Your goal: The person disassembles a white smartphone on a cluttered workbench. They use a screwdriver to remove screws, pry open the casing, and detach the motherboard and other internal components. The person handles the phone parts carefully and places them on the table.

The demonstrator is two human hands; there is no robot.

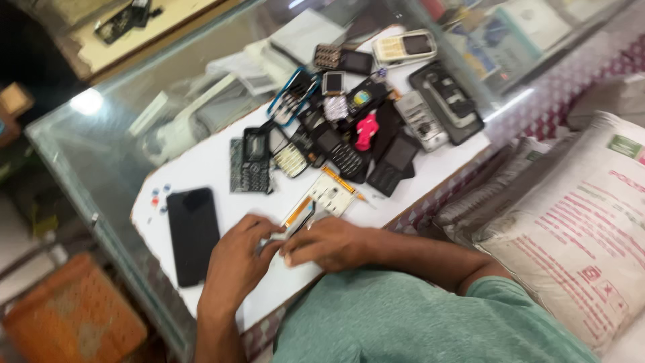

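We see both hands meet over a small phone part (295,225) at the near edge of the white sheet (215,168) on the glass bench (101,154). The left hand (235,259) and right hand (329,243) close their fingers on it from either side; its long axis runs up and right, toward the orange-edged circuit board (329,195). A black smartphone (193,235) lies just left. A white sack (578,228) with red print and a green label sits at right.
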